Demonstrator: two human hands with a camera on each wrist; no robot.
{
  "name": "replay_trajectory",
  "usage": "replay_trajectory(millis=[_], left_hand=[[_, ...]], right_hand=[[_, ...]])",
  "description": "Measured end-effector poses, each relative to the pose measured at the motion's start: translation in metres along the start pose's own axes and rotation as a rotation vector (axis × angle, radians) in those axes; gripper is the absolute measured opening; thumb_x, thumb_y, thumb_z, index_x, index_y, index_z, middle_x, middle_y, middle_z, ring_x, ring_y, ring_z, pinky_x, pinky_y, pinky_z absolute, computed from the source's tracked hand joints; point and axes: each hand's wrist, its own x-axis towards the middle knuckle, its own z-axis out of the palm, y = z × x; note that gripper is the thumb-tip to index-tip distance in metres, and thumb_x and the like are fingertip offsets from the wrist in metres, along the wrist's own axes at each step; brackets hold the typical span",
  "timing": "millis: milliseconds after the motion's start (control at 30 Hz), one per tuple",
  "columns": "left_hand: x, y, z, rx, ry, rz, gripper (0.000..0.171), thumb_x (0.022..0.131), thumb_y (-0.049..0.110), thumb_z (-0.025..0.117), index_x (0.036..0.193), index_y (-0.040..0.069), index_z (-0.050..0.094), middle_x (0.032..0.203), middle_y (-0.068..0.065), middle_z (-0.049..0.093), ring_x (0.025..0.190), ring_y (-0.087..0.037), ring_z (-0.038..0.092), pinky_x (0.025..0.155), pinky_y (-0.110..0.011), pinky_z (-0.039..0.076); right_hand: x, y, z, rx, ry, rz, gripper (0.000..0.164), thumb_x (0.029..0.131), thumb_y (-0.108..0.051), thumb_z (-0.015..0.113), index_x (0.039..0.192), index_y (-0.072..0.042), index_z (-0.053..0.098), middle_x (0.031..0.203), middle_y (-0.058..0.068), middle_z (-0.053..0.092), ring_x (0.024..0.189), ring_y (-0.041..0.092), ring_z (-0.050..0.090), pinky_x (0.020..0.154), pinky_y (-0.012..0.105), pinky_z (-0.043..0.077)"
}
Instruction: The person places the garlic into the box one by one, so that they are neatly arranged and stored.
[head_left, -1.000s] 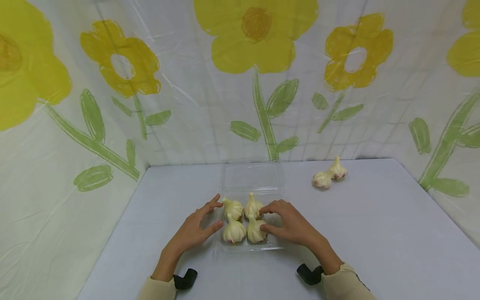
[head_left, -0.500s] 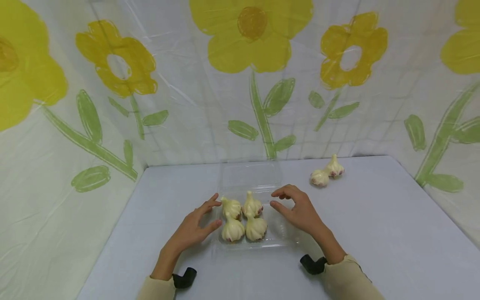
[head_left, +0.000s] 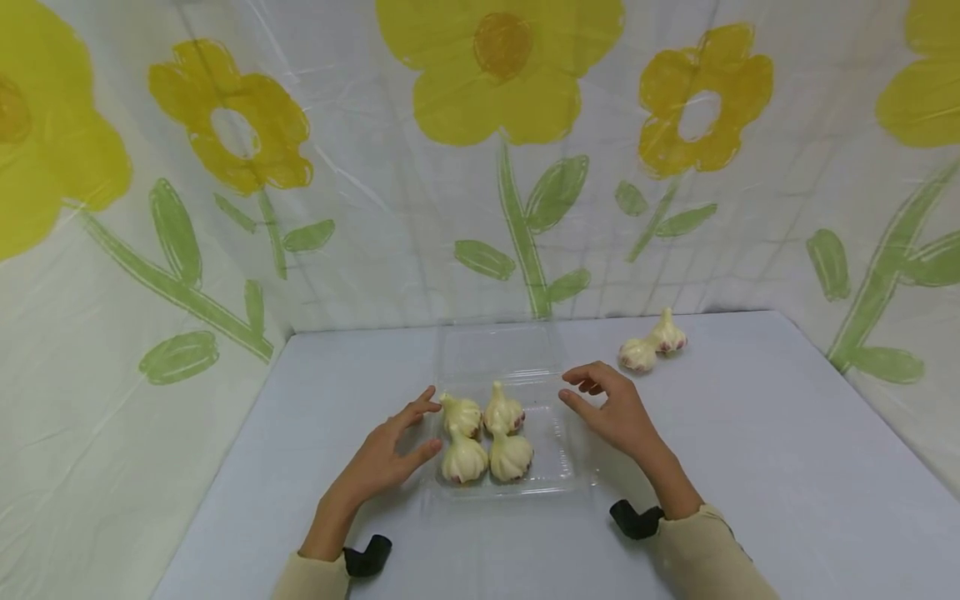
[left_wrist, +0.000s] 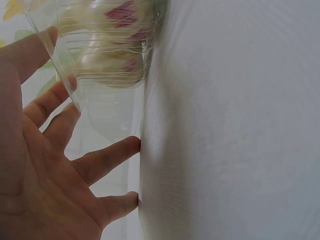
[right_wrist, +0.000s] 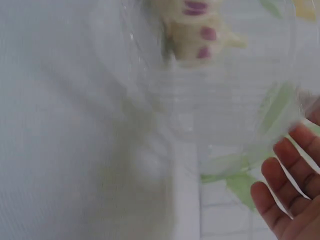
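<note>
A clear plastic clamshell box [head_left: 551, 450] lies with its lid folded back on the table. Several garlic bulbs [head_left: 465, 460] sit in its left and middle part, while the right part of the tray holds none. My left hand [head_left: 386, 454] is at the box's left side, its fingers spread; in the left wrist view the fingertips [left_wrist: 72, 107] touch the clear rim. Just off the box's right side is my right hand [head_left: 615, 408], its fingers loosely bent with nothing between them. The right wrist view shows this hand [right_wrist: 295, 185] beside the clear wall, partly cut off by the frame.
Two more garlic bulbs [head_left: 652, 343] lie together at the back right of the white table [head_left: 750, 467]. The raised lid [head_left: 495, 350] lies towards the back edge. Behind stands a white sheet [head_left: 390, 250] painted with yellow flowers.
My right hand has let go of the front right garlic bulb and moved right, away from it and past the box's right side. The left hand has stayed in place.
</note>
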Motion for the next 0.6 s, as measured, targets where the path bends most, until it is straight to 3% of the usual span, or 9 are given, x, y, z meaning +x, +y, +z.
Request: replay_trajectory(millis=[333,467,600], left_hand=[[0.001,0.0,0.0,0.014,0.001,0.0,0.049,0.099,0.04,0.065,0.144,0.025,0.053,0.167,0.007,0.031,0.132,-0.038,0.059,0.114,-0.077,0.026],[0.001,-0.001,0.0,0.015,0.004,0.007,0.048,0.099,0.04,0.065,0.144,0.026,0.052,0.167,0.006,0.032,0.132,-0.038,0.059,0.113,-0.078,0.026],[0.001,-0.001,0.001,0.014,0.004,0.008,0.048,0.099,0.04,0.065,0.144,0.027,0.052,0.167,0.006,0.032,0.131,-0.038,0.06,0.112,-0.078,0.026]], right_hand=[[0.002,0.022,-0.014,-0.062,0.122,0.151,0.024,0.09,-0.014,0.078,0.111,-0.004,0.073,0.109,0.014,0.071,0.092,0.032,0.068,0.077,0.042,0.059],[0.001,0.033,-0.02,-0.064,0.161,0.226,0.023,0.09,-0.015,0.078,0.11,-0.003,0.073,0.11,0.016,0.073,0.089,0.028,0.069,0.075,0.027,0.057],[-0.001,0.045,-0.026,-0.037,0.182,0.324,0.025,0.092,-0.018,0.077,0.112,-0.003,0.073,0.112,0.017,0.074,0.085,0.009,0.064,0.073,0.012,0.049]])
